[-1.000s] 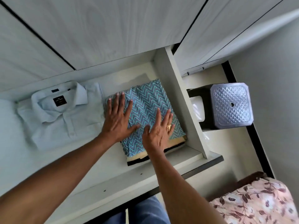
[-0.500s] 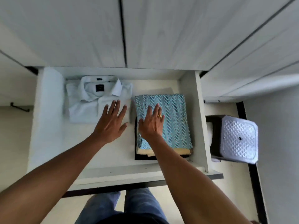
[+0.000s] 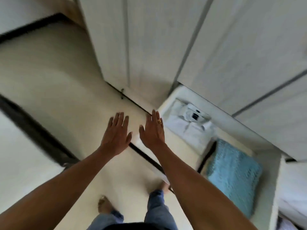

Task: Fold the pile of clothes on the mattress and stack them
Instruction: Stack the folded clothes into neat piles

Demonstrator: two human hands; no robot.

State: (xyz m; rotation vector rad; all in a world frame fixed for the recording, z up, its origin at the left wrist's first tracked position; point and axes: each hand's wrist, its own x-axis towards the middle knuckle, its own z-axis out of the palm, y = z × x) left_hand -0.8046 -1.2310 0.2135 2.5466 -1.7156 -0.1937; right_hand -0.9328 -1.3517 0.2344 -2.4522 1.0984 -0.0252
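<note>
Cream floor (image 3: 58, 97), pale wardrobe doors (image 3: 149, 47) behind. Left hand (image 3: 116, 135) and right hand (image 3: 153, 131) out flat, fingers straight and spread, holding nothing. Open drawer (image 3: 164, 105) at right: folded white shirt (image 3: 191, 128), then folded blue cloth (image 3: 232, 176) just beside it, blurred.

pale wood-grain wardrobe doors (image 3: 232, 55) fill 12 to 2 o'clock, cream floor (image 3: 58, 77) at 9 with a dark strip (image 3: 33, 128) across it, all a bit blurry

Cloth beside matt board
Smooth cloth white shirt (image 3: 191, 130), textured blue folded fabric (image 3: 232, 175), matt, faintly grained wardrobe doors (image 3: 149, 47).
</note>
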